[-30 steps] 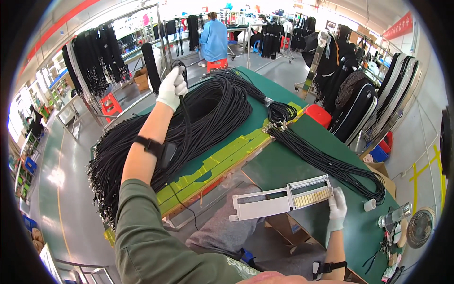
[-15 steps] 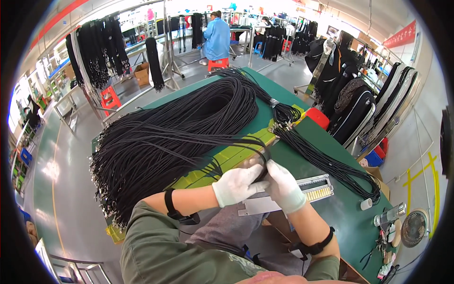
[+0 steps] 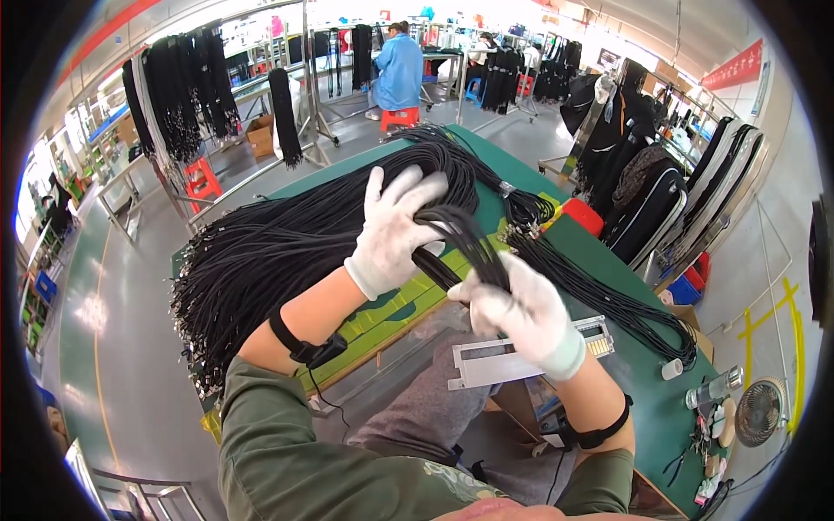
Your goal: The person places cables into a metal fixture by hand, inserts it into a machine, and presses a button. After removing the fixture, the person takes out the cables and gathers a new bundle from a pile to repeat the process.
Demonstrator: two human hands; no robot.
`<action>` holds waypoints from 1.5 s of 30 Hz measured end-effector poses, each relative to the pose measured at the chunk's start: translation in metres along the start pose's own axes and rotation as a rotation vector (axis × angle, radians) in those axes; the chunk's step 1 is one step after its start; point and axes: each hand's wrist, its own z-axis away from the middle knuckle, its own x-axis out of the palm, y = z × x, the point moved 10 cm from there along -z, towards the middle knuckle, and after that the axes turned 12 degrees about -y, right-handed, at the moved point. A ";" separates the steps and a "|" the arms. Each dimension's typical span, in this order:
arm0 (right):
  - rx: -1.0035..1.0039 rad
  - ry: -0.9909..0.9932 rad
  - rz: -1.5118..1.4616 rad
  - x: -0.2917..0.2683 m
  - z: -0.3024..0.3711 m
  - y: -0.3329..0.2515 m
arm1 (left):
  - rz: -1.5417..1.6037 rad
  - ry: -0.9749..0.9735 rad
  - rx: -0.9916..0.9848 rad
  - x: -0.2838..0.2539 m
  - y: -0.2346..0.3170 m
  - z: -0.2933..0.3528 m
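My right hand (image 3: pixel 532 319), in a white glove, is closed round a bent bundle of thin black cords (image 3: pixel 469 236). Up and to the left of it, my gloved left hand (image 3: pixel 395 233) has its fingers spread and slightly blurred, with the thumb side against the bundle. Behind that hand, a large pile of black cords (image 3: pixel 287 239) with metal ends covers the left part of the green table (image 3: pixel 638 382). Below my right hand lies a flat metal frame (image 3: pixel 486 372) with a row of yellowish pieces at its right end.
Tied black cords (image 3: pixel 599 291) stretch along the table's right side. A white spool (image 3: pixel 671 370), a clear bottle (image 3: pixel 714 388), pliers (image 3: pixel 674 469) and a small fan (image 3: pixel 761 415) are at the right. Farther off, a person in blue (image 3: pixel 400 71) sits among hanging racks.
My left hand has moved up and away from my right hand, its fingers spreading. The right hand has shifted slightly, holding the cord bundle, which now arches higher between them.
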 end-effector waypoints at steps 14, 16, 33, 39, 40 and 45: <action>-0.457 0.624 -0.557 -0.152 0.150 0.004 | -0.594 -0.023 -0.458 -0.089 -0.173 0.128; -0.459 0.659 -0.621 -0.164 0.162 0.014 | -0.647 0.147 -0.406 -0.112 -0.182 0.135; -0.035 0.889 -0.671 -0.164 0.292 0.140 | -0.616 -0.039 -0.382 -0.089 -0.219 0.102; 0.088 1.331 -0.556 -0.168 0.434 0.148 | -0.481 -0.232 -0.099 -0.021 -0.142 0.024; 0.060 1.390 -0.530 -0.167 0.463 0.144 | -0.452 -0.307 -0.096 0.002 -0.129 0.010; 0.057 1.688 -0.359 -0.166 0.615 0.126 | -0.127 -0.376 0.256 0.116 -0.019 -0.046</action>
